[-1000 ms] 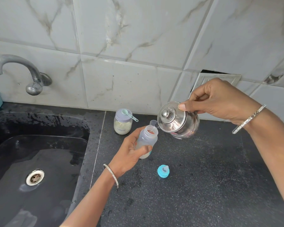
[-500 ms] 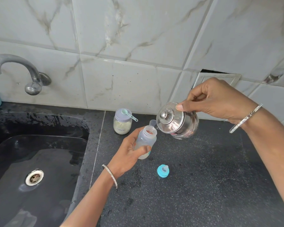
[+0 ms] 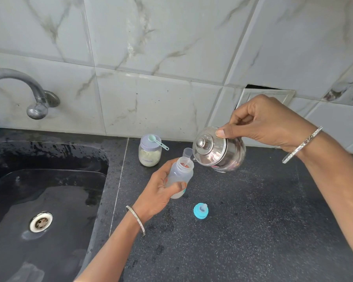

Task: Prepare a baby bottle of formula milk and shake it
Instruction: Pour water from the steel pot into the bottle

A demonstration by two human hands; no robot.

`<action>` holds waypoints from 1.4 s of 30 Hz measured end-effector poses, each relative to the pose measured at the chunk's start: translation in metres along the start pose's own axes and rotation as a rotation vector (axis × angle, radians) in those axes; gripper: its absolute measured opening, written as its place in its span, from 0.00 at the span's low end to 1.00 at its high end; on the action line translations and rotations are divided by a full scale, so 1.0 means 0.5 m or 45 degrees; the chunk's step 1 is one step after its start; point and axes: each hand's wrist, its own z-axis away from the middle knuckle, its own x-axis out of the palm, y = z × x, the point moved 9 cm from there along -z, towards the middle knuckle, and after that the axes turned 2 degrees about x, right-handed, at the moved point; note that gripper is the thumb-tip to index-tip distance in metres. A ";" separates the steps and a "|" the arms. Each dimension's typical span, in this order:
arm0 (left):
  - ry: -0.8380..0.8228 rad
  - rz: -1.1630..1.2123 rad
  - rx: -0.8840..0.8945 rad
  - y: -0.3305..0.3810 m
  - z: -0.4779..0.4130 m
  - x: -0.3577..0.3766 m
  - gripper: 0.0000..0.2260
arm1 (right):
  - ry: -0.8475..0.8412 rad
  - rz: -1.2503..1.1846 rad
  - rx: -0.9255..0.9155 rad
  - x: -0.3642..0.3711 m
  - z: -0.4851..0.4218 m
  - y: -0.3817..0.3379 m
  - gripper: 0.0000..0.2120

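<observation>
1. Now pouring water: gripping the bottle in the left hand, fingers and thumb wrapped round its body, holding it just above the counter a little right of the sink, neck tipped toward the pot.
2. Gripping the steel pot in the right hand, thumb pressed on the lid's rim, tilting it to send a thin clear stream from its lip into the bottle's open neck.
3. Judging the fill: seems partly full, perhaps near halfway, though hard to read through cloudy plastic and fingers.
4. Done so far, by the look of things: top off the bottle, with the blue teat lying on the counter near the bottle and a small clear cap standing just behind it.
5. Left to do, most likely: finish the water, set the pot down, open the formula jar by the wall, closed now with the scoop resting on its lid, and spoon powder in. No plain sign of powder in the bottle yet.
6. After that: screw the teat back on, then shake.
</observation>
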 end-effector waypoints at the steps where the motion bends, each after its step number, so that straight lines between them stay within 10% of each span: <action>1: 0.002 -0.006 -0.001 -0.001 0.001 0.000 0.27 | 0.001 -0.003 -0.002 0.000 0.000 0.001 0.22; 42: 0.072 0.025 -0.023 -0.016 0.007 0.000 0.24 | 0.055 0.027 -0.045 -0.002 0.005 -0.003 0.20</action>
